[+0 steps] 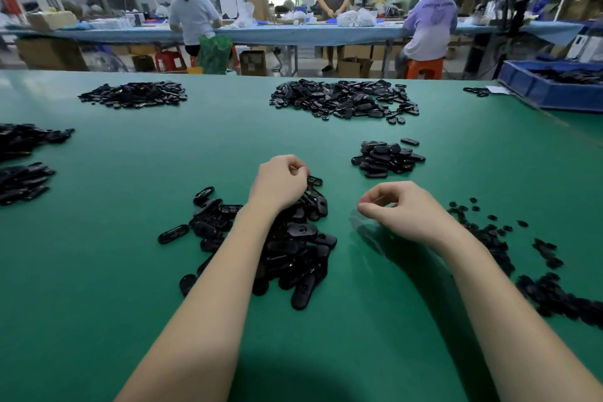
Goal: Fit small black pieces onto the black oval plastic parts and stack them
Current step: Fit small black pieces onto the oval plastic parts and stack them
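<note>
A heap of black oval plastic parts (293, 248) lies on the green table in front of me. My left hand (280, 181) rests on the heap's far end, its fingers curled, the fingertips on one oval part (315, 180) at the heap's edge. My right hand (403, 207) hovers to the right of the heap, fingers curled, thumb and forefinger tips close together. Whether a piece sits between them is hidden. Small black pieces (489, 232) are scattered right of my right wrist. A small stack of oval parts (386, 158) sits beyond my right hand.
More heaps of black parts lie at the far middle (346, 99), far left (133, 95) and left edge (23, 160). A blue bin (551, 93) stands at the far right. Three people work at a blue-covered table (293, 34) behind.
</note>
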A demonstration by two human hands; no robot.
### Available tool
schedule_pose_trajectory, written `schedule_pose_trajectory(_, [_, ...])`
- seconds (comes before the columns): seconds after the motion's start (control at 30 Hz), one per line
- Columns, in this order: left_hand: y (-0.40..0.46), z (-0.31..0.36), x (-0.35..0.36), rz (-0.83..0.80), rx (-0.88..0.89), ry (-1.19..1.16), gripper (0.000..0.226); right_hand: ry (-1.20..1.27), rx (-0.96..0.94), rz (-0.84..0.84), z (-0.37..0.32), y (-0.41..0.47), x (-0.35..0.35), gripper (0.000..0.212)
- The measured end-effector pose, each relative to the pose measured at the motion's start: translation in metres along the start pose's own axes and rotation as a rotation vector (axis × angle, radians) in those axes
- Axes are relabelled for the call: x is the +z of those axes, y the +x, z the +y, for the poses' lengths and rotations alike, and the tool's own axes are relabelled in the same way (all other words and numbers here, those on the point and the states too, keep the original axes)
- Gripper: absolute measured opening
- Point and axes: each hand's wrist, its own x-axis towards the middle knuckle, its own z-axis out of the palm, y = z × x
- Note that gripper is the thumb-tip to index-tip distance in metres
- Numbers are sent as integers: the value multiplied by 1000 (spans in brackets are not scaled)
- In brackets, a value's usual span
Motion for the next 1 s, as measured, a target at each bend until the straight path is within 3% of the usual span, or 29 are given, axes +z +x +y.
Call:
schedule_pose_trajectory(0.17, [-1,-2,-3,-39,-13,48,30,-19,-21,-8,-1,1,4,5])
schedule_pose_trajectory(0.63, [-6,6,1,-206,5,116,7,-76,-40,-14,-3,1,11,3])
schedule_pose_trajectory(0.83, [-6,6,5,-199,26,128,3,-430,-98,6,-6,0,30,52])
schedule_pose_trajectory(1.0, [-6,5,5,-159,27,89,6,-547,-155,88,-8,-1,45,41])
